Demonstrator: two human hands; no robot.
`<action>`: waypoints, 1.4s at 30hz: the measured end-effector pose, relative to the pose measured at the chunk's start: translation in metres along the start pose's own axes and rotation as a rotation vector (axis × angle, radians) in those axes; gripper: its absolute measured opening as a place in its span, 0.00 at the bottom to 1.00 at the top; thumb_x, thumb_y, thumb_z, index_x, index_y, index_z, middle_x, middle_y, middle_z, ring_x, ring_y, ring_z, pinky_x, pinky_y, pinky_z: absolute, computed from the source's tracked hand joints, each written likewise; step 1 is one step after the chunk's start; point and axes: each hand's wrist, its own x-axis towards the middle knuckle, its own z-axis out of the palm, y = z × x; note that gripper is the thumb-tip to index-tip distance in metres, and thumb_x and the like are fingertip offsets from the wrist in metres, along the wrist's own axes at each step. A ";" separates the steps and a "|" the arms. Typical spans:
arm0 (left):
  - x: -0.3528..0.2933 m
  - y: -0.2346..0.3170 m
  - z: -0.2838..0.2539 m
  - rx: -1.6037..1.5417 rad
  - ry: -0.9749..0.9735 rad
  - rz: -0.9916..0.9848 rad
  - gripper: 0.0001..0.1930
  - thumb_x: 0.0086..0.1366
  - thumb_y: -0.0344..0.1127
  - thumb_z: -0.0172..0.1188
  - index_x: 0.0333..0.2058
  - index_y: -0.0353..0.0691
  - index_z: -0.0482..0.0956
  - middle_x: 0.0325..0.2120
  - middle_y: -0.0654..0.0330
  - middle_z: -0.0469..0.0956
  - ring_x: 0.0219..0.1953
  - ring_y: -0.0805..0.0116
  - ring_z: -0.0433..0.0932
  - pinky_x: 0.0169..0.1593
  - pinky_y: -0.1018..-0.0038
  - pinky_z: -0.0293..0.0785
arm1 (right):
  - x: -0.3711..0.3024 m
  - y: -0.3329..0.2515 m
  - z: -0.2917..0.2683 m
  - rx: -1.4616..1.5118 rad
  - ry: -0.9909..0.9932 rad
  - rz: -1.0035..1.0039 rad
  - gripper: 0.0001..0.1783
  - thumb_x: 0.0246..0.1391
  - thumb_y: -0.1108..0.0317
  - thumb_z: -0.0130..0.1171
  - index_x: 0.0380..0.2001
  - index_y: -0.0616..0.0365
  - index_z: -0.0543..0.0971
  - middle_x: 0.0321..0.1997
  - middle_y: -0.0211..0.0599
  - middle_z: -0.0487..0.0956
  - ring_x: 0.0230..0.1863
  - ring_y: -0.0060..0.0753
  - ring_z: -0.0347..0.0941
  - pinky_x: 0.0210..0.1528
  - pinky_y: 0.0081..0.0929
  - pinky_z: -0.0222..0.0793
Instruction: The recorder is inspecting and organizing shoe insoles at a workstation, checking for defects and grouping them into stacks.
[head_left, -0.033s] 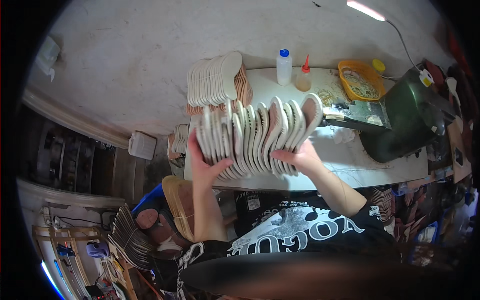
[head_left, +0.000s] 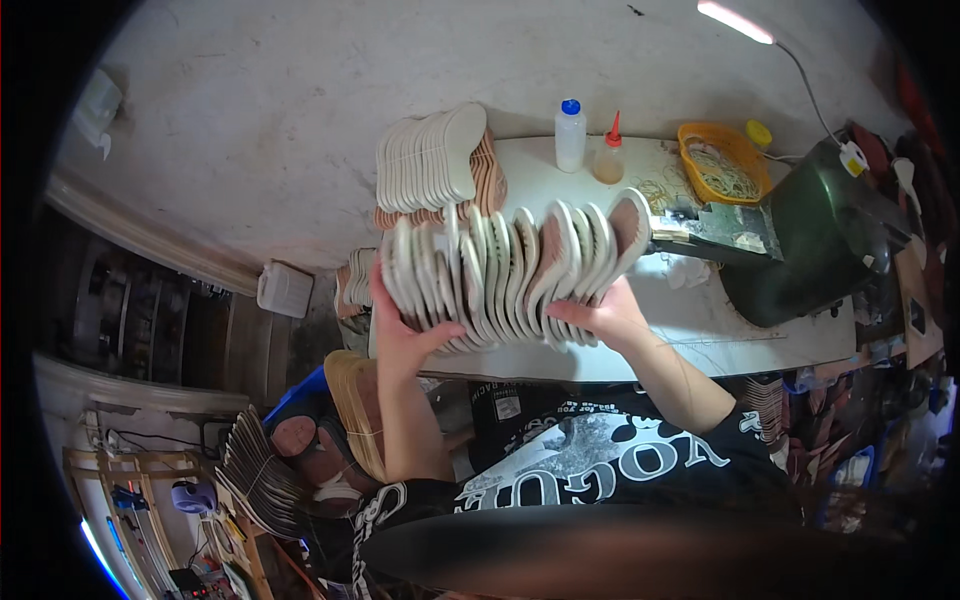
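Observation:
Between my two hands is a long row of shoe insoles point(head_left: 512, 285), standing on edge side by side, with pale rims and pinkish-brown faces. They are held over the near part of the white table point(head_left: 700, 340). My left hand point(head_left: 405, 325) is wrapped round the left end, its thumb across the near edges. At the right end my right hand point(head_left: 600, 315) grips the row, thumb on the near side. Most of the other fingers are hidden behind the insoles. The tops lean unevenly, and the rightmost insole tilts outward, showing its brown face.
Behind the row stands a stack of banded insoles point(head_left: 425, 160). A blue-capped bottle point(head_left: 570, 140), a red-tipped bottle point(head_left: 609, 160) and a yellow basket of rubber bands point(head_left: 725, 160) line the back. A dark green machine point(head_left: 800, 250) takes up the right side. More insole bundles point(head_left: 262, 475) sit lower left.
The left end of the row and my left hand have shifted slightly left. The right-end insoles lean a little further right. Both hands keep their hold.

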 end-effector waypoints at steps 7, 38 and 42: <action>-0.035 -0.049 -0.030 0.568 -0.090 0.151 0.63 0.33 0.40 0.81 0.66 0.35 0.48 0.59 0.55 0.63 0.58 0.63 0.66 0.63 0.65 0.58 | -0.026 0.078 -0.007 -0.750 0.108 -0.300 0.62 0.25 0.58 0.81 0.64 0.59 0.55 0.60 0.49 0.67 0.60 0.50 0.64 0.60 0.40 0.61; -0.020 -0.074 -0.017 0.474 -0.121 -0.564 0.36 0.54 0.45 0.68 0.56 0.32 0.65 0.51 0.44 0.70 0.53 0.53 0.71 0.60 0.63 0.62 | 0.003 -0.015 -0.007 -0.971 0.030 0.354 0.31 0.50 0.43 0.60 0.25 0.70 0.81 0.22 0.55 0.79 0.27 0.52 0.79 0.36 0.39 0.74; -0.012 -0.105 -0.018 0.544 -0.222 -0.505 0.33 0.56 0.50 0.65 0.53 0.32 0.69 0.49 0.42 0.72 0.52 0.49 0.72 0.59 0.59 0.63 | -0.001 0.036 -0.025 -1.296 -0.013 0.306 0.47 0.48 0.34 0.57 0.42 0.80 0.72 0.28 0.58 0.79 0.32 0.56 0.78 0.38 0.41 0.75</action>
